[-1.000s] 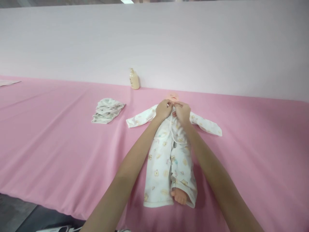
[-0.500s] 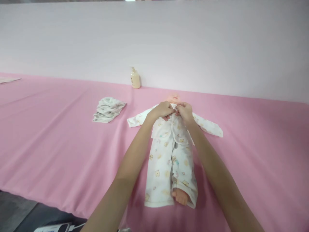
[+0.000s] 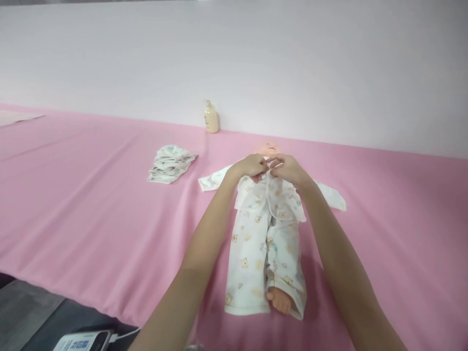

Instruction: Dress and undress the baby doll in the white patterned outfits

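A baby doll lies on its back, dressed in a white bear-print jacket and matching trousers. One bare foot pokes out of the trouser leg on the right; the other trouser end hides its foot. Near the doll's neck, my left hand pinches the upper front edge of the jacket. My right hand is at the same spot, its fingers bent and closed on the jacket's other front edge. The fastening between my fingertips is too small to make out.
A folded stack of printed white cloth lies left of the doll. Behind it a cream pump bottle stands by the white wall. A pink sheet covers the table; a white device with a cable sits below its front edge.
My right hand has shifted slightly, its wrist swinging outward to the right while the fingers stay at the collar. My left hand keeps its place on the jacket. The view has moved a little.
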